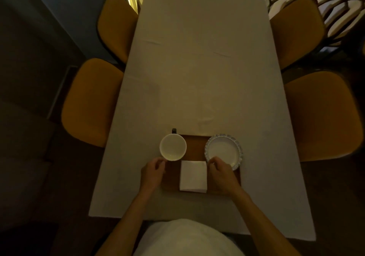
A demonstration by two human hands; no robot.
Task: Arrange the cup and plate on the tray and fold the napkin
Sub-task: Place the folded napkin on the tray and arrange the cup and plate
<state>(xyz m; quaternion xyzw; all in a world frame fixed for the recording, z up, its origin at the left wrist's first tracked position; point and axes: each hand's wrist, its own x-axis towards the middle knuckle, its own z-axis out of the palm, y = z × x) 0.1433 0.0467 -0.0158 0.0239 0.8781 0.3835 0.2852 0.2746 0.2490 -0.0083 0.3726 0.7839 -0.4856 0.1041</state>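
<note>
The left hand (154, 173) is held loosely curled just beside the cup (173, 147), its fingertips near the rim but, in this dim light, contact cannot be confirmed; nothing appears to be gripped. The right hand (221, 171) is laid over the near edge of the plate (223, 151), fingers bent toward the far right corner of the napkin (193, 176); whether that corner is pinched cannot be told.

All three things are found on the wooden tray (194, 146): the cup at its far left corner, overhanging the edge, with a dark handle pointing away; the plate at the far right; the napkin flat in the middle of the near side.

The cup is judged rigid, fairly heavy, smooth and breakable, so it is best taken by the handle or round the wall. The plate looks thin and light, possibly paper, and should be lifted by its fluted rim. The napkin is soft and limp, and should be taken at two corners and creased flat against the tray.
</note>
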